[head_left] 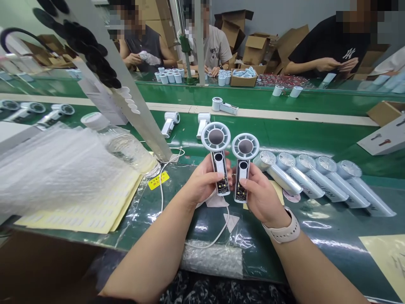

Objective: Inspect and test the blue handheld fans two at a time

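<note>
In my left hand I hold a small handheld fan upright, my thumb on its handle, where a circuit board shows. My right hand grips a second handheld fan of the same kind, side by side with the first and a little lower. Both have round ringed heads with a dark disc in the middle. Right of my right hand lies a slanted row of several wrapped fans. Beyond the held fans, two more unwrapped fans lie on the green surface.
A slanted white post with black and white discs stands left of centre. Plastic bags lie on yellow sheets, near a clear bottle. A white cable crosses the table. Across the line sit several co-workers among cardboard boxes.
</note>
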### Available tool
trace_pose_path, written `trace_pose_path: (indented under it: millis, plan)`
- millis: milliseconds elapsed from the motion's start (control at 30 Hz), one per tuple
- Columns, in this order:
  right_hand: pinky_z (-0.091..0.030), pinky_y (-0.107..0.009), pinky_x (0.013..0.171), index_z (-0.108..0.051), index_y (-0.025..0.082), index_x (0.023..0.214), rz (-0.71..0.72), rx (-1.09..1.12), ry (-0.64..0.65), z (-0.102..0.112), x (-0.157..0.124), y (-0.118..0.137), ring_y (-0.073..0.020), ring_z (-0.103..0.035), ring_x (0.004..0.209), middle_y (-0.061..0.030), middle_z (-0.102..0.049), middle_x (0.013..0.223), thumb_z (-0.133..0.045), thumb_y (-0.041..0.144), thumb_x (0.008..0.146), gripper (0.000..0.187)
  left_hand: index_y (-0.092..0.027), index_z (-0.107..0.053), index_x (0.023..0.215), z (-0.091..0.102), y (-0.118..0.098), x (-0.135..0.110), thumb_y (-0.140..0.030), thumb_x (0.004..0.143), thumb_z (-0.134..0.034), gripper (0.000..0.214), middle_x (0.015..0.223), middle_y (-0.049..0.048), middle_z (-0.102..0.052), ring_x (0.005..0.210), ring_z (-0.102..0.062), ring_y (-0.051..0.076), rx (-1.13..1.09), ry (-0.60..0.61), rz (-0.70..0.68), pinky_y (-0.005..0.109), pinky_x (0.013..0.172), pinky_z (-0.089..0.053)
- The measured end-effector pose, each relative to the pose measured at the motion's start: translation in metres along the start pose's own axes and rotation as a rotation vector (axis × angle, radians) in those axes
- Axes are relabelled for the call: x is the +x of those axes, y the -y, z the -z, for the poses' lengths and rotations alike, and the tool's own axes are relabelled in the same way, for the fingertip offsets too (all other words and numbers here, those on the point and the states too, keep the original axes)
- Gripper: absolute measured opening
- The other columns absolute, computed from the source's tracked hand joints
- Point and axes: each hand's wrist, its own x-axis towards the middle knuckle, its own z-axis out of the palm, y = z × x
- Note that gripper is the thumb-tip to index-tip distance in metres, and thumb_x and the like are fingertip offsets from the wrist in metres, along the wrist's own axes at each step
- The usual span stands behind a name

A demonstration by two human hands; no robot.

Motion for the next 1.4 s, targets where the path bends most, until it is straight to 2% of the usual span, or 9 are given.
trace_pose_path:
  millis: [333, 500, 667, 933, 1167, 1400]
  plan:
    - [-0.057, -0.034, 0.070, -0.063, 0.027, 0.104, -0.036, 0.161, -0.048, -0.0008, -0.0019, -0.0002, -0.0191, -0.065, 0.082, -0.0019, -0.069, 0.098, -0.078, 0.032, 0.074, 0.034, -0.021, -0.055, 0.106, 0.0051, 0.0034, 0.0038, -0.019, 0.063, -0.079, 0.049, 0.084, -0.0023, -0.059, 0.071, -0.060, 0.013, 0.030, -0.080, -0.039, 0.030, 0.066, -0.053]
    - [-0.055, -0.031, 0.059, -0.065, 0.024, 0.092, -0.057, 0.153, -0.118, -0.0003, -0.0010, -0.0011, -0.0157, -0.062, 0.069, -0.0019, -0.069, 0.092, -0.074, 0.039, 0.079, 0.023, -0.019, -0.054, 0.098, 0.0053, 0.0047, 0.0078, -0.026, 0.066, -0.077, 0.040, 0.078, -0.0033, -0.059, 0.064, -0.058, 0.011, 0.110, -0.211, -0.082, 0.026, 0.059, -0.050]
    - [-0.056, -0.032, 0.061, -0.065, 0.024, 0.097, -0.027, 0.155, -0.057, 0.0012, -0.0026, 0.0030, -0.0162, -0.063, 0.070, -0.0018, -0.069, 0.091, -0.075, 0.040, 0.079, 0.026, -0.019, -0.053, 0.105, 0.0037, 0.0027, 0.0055, -0.033, 0.068, -0.078, 0.046, 0.081, -0.0029, -0.059, 0.064, -0.059, 0.012, 0.095, -0.093, -0.064, 0.030, 0.060, -0.052]
    - [-0.054, -0.034, 0.060, -0.062, 0.024, 0.094, -0.038, 0.180, -0.137, 0.0039, 0.0026, -0.0015, -0.0165, -0.061, 0.067, -0.0011, -0.068, 0.088, -0.073, 0.039, 0.078, 0.024, -0.018, -0.053, 0.103, -0.0004, 0.0055, 0.0054, -0.035, 0.068, -0.082, 0.048, 0.081, -0.0028, -0.059, 0.063, -0.058, 0.011, 0.133, -0.076, 0.000, 0.027, 0.056, -0.050]
    - [-0.054, -0.037, 0.061, -0.061, 0.024, 0.096, -0.046, 0.129, -0.160, 0.0041, 0.0025, 0.0008, -0.0179, -0.062, 0.068, -0.0022, -0.068, 0.090, -0.069, 0.034, 0.078, 0.022, -0.020, -0.053, 0.100, -0.0012, 0.0045, 0.0065, -0.030, 0.067, -0.077, 0.042, 0.080, -0.0019, -0.059, 0.062, -0.058, 0.014, 0.152, -0.150, 0.041, 0.031, 0.057, -0.048]
    - [-0.053, -0.034, 0.056, -0.062, 0.022, 0.090, -0.086, 0.132, -0.253, 0.0005, 0.0051, 0.0047, -0.0172, -0.062, 0.066, -0.0030, -0.069, 0.088, -0.070, 0.034, 0.076, 0.021, -0.020, -0.052, 0.100, 0.0006, 0.0068, 0.0084, -0.029, 0.069, -0.072, 0.037, 0.082, -0.0019, -0.059, 0.060, -0.057, 0.013, 0.225, -0.237, 0.027, 0.031, 0.058, -0.046]
